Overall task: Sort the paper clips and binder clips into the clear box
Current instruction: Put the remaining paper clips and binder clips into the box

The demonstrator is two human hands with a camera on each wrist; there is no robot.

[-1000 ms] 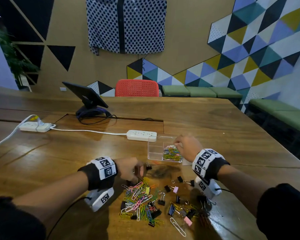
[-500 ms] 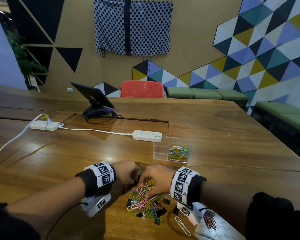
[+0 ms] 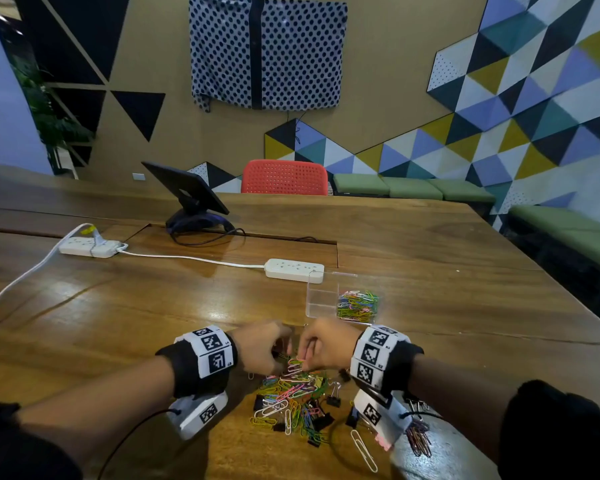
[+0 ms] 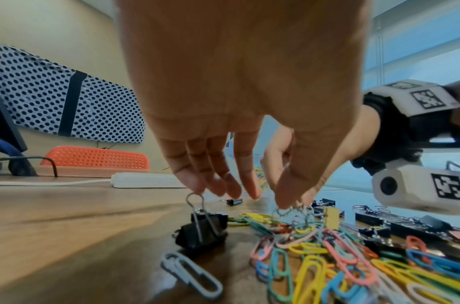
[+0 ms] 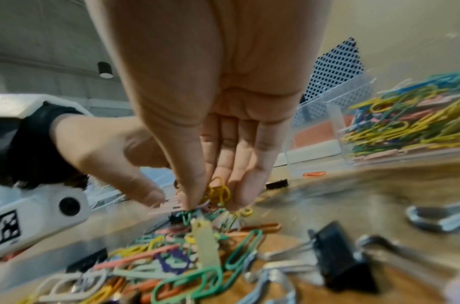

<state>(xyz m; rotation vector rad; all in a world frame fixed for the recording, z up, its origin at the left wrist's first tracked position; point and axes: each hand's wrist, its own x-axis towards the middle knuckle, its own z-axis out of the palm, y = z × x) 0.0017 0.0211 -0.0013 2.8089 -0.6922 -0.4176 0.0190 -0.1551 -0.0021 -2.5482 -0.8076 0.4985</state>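
We had brought our right hand [image 3: 321, 348] back from the clear box [image 3: 321, 299] to the pile [image 3: 293, 400], pinching paper clips [image 5: 218, 191] for another load, our left hand [image 3: 264, 351] pinching wire handles [image 4: 295, 209] alongside.

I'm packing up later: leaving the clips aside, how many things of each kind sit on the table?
Power strips: 2
Tablet on a stand: 1
Clear box: 1
Total: 4

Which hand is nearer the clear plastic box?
Right. The right hand works just in front of the clear plastic box, below its near wall; the left hand sits farther left, beyond the right hand.
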